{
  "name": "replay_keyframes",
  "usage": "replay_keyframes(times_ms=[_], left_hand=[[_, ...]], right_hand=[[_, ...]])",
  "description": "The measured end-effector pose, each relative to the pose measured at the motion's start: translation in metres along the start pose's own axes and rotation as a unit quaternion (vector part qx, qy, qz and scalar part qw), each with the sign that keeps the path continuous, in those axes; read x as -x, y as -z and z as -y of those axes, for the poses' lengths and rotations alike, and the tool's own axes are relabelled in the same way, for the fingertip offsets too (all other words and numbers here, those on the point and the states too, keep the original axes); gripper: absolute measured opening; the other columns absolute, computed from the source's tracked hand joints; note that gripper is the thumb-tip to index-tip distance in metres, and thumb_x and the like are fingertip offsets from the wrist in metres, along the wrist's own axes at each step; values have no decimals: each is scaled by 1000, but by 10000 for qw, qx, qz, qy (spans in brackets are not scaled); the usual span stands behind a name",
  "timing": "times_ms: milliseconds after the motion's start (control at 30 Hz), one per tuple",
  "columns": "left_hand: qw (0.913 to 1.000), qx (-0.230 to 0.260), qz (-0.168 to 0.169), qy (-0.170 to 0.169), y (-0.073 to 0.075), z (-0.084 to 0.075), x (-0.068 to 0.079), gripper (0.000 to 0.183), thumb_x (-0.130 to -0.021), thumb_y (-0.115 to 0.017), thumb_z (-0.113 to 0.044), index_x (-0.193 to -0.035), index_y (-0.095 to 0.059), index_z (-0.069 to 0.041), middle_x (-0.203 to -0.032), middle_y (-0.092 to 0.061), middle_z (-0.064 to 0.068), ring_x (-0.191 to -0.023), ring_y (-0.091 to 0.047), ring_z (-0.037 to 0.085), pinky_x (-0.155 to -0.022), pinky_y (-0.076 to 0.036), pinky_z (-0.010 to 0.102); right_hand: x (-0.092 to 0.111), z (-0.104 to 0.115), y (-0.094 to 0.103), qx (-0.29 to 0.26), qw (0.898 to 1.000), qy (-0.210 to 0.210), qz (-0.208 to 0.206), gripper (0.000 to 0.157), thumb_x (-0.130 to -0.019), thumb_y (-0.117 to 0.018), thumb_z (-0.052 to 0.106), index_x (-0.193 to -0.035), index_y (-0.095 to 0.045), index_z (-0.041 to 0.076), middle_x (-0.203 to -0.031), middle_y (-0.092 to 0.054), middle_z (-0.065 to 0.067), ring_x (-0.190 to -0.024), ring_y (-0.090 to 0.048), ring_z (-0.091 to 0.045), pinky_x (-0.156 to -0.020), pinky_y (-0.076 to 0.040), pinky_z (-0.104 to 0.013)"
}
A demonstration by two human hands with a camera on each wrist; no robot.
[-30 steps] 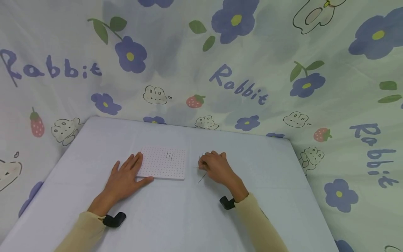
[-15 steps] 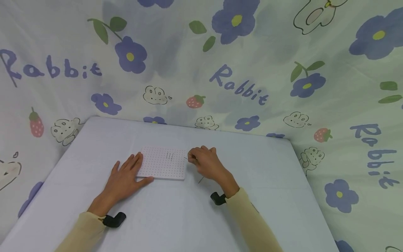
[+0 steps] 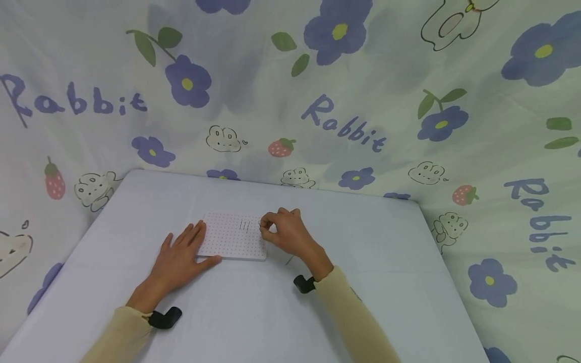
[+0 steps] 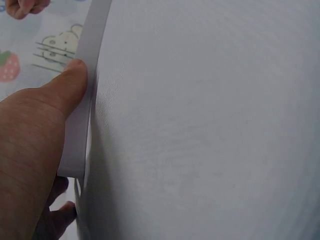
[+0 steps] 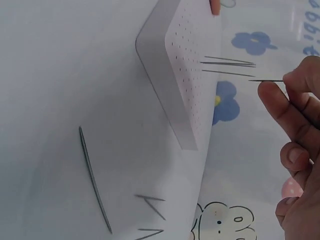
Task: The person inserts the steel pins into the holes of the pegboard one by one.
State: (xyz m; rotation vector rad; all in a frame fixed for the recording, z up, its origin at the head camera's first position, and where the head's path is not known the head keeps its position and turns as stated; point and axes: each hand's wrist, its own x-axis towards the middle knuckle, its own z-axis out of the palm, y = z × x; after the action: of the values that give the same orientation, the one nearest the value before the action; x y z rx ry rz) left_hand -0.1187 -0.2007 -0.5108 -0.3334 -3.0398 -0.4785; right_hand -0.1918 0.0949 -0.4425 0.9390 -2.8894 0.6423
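A white perforated board (image 3: 229, 243) lies flat on the table. My left hand (image 3: 183, 250) rests flat on its left edge, fingers straight, and the thumb (image 4: 67, 90) presses against the board's side (image 4: 85, 95). Three thin needles (image 5: 227, 62) stand upright in the board's holes, also visible as the needles (image 3: 245, 225) in the head view. My right hand (image 3: 268, 226) hovers at the board's right edge and pinches one more needle (image 5: 266, 80) between thumb and fingers, its tip pointing toward the standing ones.
Loose needles (image 5: 94, 185) lie on the pale table (image 3: 254, 312) to the right of the board; one loose needle (image 3: 289, 260) shows by my right wrist. A printed flower-and-rabbit cloth (image 3: 345, 111) hangs behind and around the table.
My right hand picked a needle from the loose ones and moved left to the board's right edge. The left hand and board stayed still.
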Motion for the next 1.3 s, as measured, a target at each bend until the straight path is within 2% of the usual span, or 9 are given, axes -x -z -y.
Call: replay_keyframes(times_ms=[200, 367, 633, 900, 1100, 1300], left_hand=[[10000, 3, -15, -4, 0, -1, 0, 107, -87, -59, -72, -156, -28, 3, -162, -28, 23, -148, -25, 45, -113, -11, 74], [10000, -19, -8, 4, 0, -1, 0, 108, -87, -58, -74, -156, -28, 3, -162, -29, 22, -148, -26, 45, -113, -12, 74], [10000, -51, 13, 8, 0, 0, 0, 109, -87, -55, -76, -157, -27, 2, -162, -28, 22, -148, -26, 45, -113, -12, 74], [10000, 5, 52, 11, -2, 0, 0, 109, -87, -54, -76, -157, -26, 2, -162, -28, 23, -148, -25, 45, -113, -11, 74], [10000, 61, 66, -2, -1, 1, -1, 108, -88, -55, -75, -157, -25, 2, -162, -27, 23, -149, -24, 45, -113, -11, 74], [10000, 35, 57, -14, -1, 2, -1, 108, -87, -55, -76, -157, -26, 2, -162, -28, 23, -149, -24, 45, -113, -11, 74]], right_hand=[[-3, -1, -4, -46, 9997, 80, -234, 5, -93, -66, 26, -93, -71, 23, -89, -72, 15, -75, -48, -6, -80, -33, -35], [-5, -4, -11, -138, 9995, 18, -275, 5, -91, -66, 26, -92, -71, 25, -89, -72, 16, -75, -48, -5, -78, -32, -35], [-10, -7, -19, -306, 9994, -87, -129, 5, -92, -68, 28, -94, -72, 26, -93, -74, 17, -77, -49, -5, -75, -28, -34], [-12, -4, -25, -377, 9990, -245, 31, 4, -94, -69, 30, -94, -71, 27, -93, -74, 18, -76, -48, -5, -76, -28, -35], [-14, -2, -30, -192, 9988, -458, -16, 6, -95, -69, 31, -97, -72, 28, -95, -74, 17, -76, -49, -5, -77, -29, -34], [-17, -1, -34, -82, 9987, -495, -2, 5, -95, -68, 32, -97, -72, 29, -95, -74, 19, -76, -49, -4, -77, -30, -34]])
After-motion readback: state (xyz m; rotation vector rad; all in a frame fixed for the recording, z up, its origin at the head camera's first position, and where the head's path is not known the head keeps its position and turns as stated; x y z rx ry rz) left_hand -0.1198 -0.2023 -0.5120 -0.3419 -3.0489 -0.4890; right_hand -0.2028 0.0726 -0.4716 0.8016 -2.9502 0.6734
